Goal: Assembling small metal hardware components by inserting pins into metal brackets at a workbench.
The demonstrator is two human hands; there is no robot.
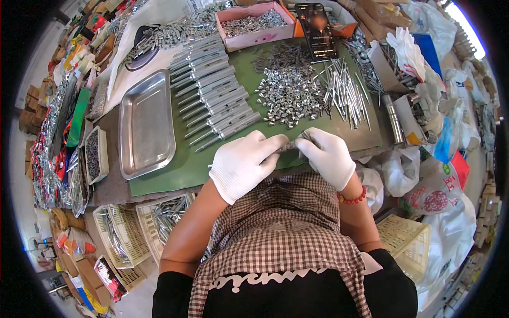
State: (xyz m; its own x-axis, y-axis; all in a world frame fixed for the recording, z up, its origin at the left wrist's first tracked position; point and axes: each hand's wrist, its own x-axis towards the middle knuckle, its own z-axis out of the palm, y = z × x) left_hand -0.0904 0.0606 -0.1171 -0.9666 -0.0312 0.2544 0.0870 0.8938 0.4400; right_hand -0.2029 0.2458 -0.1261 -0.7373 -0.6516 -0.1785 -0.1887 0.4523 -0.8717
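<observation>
My left hand (241,164) and my right hand (328,158), both in white knit gloves, meet near the front edge of the green work surface. A small grey metal part (287,147) shows between their fingertips, with the left thumb and forefinger closed on its one end. The right fingers are curled closed at its other end; what lies inside them is mostly hidden. A thin metal tip pokes out beside the left palm. Just beyond my hands lie a heap of small shiny metal nuts (289,98), a bundle of thin metal rods (344,95) and a stack of metal tube-and-rod pieces (217,100).
A steel tray (124,132) sits at the left. Behind are a pink box (254,40) of small metal parts and a phone (317,32). A metal cylinder (393,119) stands at the right edge. Plastic crates (127,238) of metal pieces are below left.
</observation>
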